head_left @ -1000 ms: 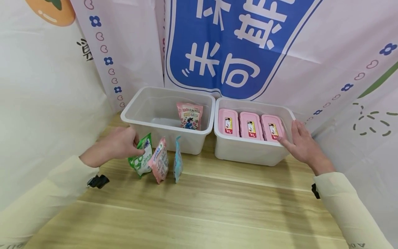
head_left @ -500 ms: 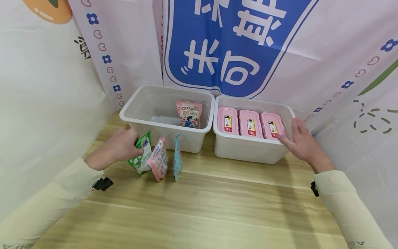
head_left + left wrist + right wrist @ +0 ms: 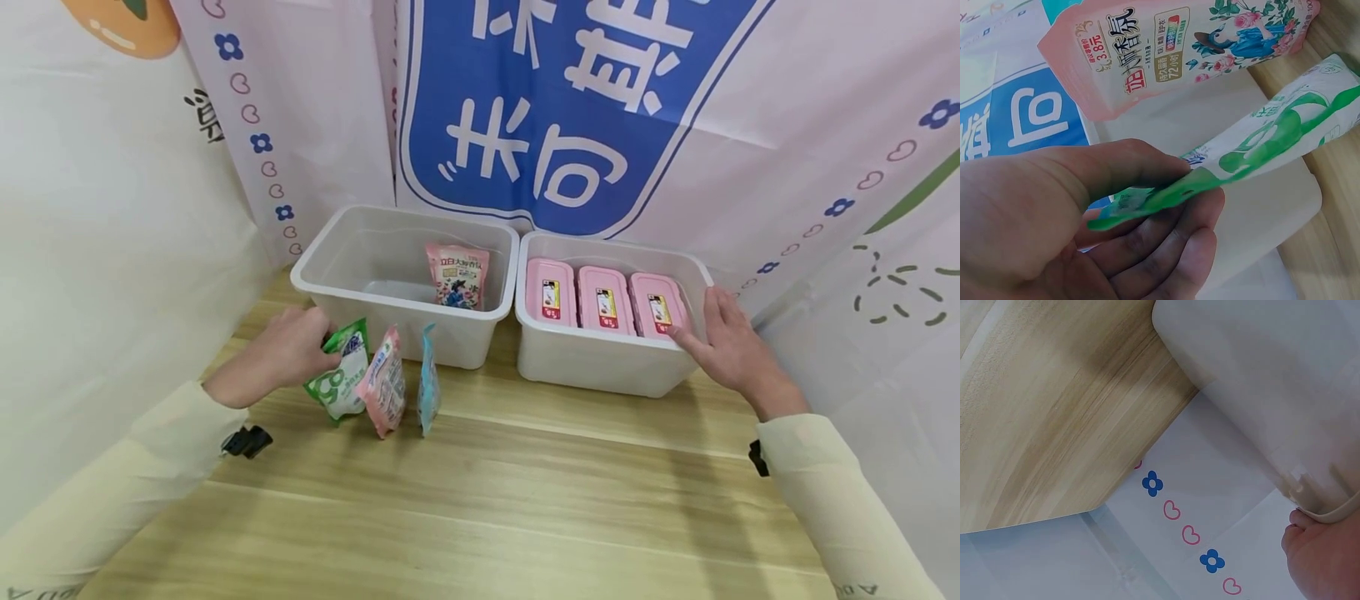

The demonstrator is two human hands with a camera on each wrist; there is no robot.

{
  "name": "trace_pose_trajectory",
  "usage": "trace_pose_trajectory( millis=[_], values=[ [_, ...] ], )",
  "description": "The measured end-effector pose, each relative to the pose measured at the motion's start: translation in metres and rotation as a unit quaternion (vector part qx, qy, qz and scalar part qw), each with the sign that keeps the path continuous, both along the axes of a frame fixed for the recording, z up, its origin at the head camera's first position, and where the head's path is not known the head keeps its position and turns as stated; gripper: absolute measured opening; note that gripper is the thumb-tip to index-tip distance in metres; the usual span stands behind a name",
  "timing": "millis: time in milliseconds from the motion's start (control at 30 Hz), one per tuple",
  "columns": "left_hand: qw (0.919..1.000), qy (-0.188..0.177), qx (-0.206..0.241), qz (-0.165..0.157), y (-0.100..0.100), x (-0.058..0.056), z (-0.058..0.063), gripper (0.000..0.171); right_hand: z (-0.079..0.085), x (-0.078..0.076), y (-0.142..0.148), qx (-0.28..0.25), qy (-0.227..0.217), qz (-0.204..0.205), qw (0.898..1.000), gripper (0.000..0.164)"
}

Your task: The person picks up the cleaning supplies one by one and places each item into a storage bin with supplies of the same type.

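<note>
In the head view my left hand (image 3: 292,346) pinches the top edge of a green and white pouch (image 3: 343,385) between thumb and fingers, in front of the left bin. The left wrist view shows the thumb above the green pouch (image 3: 1291,122) and the fingers beneath. Just right of it stand a pink pouch (image 3: 385,392) and a light blue pouch (image 3: 428,385), seen nearly edge-on. My right hand (image 3: 727,342) rests on the front right corner of the right bin (image 3: 600,367), its fingers extended and thumb over the front rim.
Inside the grey-white left bin (image 3: 405,325) another pink pouch (image 3: 457,277) leans toward the right end. The right bin holds 3 pink lidded boxes (image 3: 603,302) side by side. Both bins stand on a wooden table (image 3: 480,517) against a printed cloth (image 3: 517,125).
The green pouch has turned slightly, showing more of its front, as my left hand keeps its pinch. My right hand stays on the bin corner.
</note>
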State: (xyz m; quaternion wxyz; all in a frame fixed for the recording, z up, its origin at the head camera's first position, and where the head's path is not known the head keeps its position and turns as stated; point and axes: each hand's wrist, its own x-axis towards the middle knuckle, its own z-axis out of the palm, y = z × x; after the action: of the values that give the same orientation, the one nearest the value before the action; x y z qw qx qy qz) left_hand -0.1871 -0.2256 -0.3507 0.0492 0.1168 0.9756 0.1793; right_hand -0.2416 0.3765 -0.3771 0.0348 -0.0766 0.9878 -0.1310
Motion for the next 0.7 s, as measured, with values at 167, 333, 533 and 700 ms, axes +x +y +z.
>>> trace_pose_trajectory(
  millis=[167,333,533,700],
  values=[
    [0.9999,0.004,0.001,-0.009,-0.003,0.0,-0.002,0.01,-0.001,0.0,-0.002,0.004,-0.004,-0.001,1.0,0.104],
    [0.9996,0.012,-0.01,-0.023,-0.005,-0.002,-0.001,0.013,-0.002,-0.001,-0.001,0.0,0.008,0.002,1.0,0.104],
    [0.9984,0.021,-0.017,-0.05,-0.005,-0.005,0.008,0.013,-0.001,0.0,-0.002,-0.008,0.017,0.004,1.0,0.103],
    [0.9978,0.018,-0.021,-0.06,-0.006,-0.006,0.016,0.008,-0.001,0.001,-0.003,-0.007,0.014,0.004,1.0,0.103]
  ],
)
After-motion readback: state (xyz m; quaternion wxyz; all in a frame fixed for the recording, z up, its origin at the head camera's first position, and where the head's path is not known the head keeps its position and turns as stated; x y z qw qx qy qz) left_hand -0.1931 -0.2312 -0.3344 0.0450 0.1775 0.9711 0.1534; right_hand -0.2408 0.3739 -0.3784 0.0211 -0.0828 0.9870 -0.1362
